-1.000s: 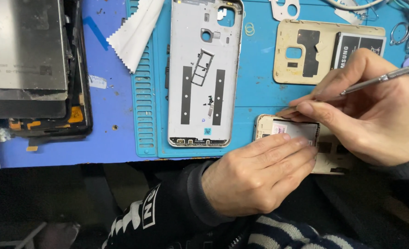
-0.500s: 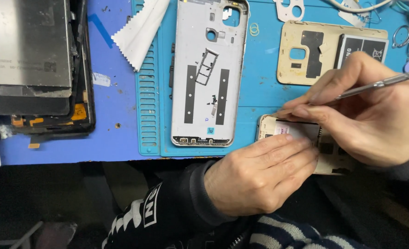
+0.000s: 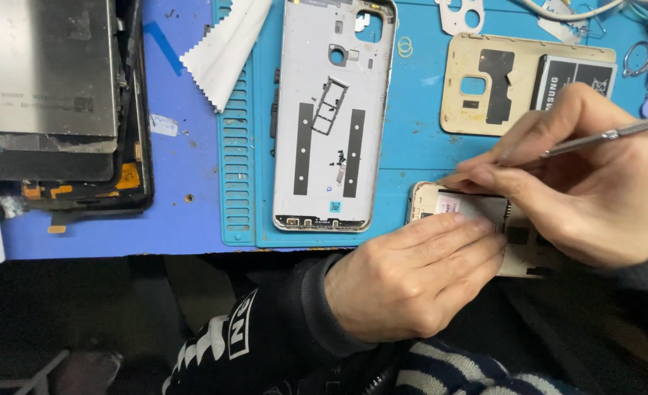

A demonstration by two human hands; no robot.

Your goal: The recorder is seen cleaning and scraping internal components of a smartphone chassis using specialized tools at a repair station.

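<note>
- Head view: blue desk (image 3: 192,227), with a teal mat (image 3: 419,139) on it.
- Dark opened device (image 3: 61,110) far left, silver back cover (image 3: 331,110) mid-mat, both clear of the work.
- Left hand (image 3: 411,281) pins the gold phone frame (image 3: 441,201) at the desk edge.
- Right hand (image 3: 594,183), grip pinched on a thin metal tool (image 3: 609,135), tip at the frame.
- Slip risk, I'd say: the tip could skid and gouge the frame or jab the left fingers (image 3: 470,227).

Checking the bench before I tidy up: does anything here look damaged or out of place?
Yes. The dark device at the far left lies opened up, its metal plate lifted and orange flex parts exposed. Small loose bits sit on the white back cover.
</note>
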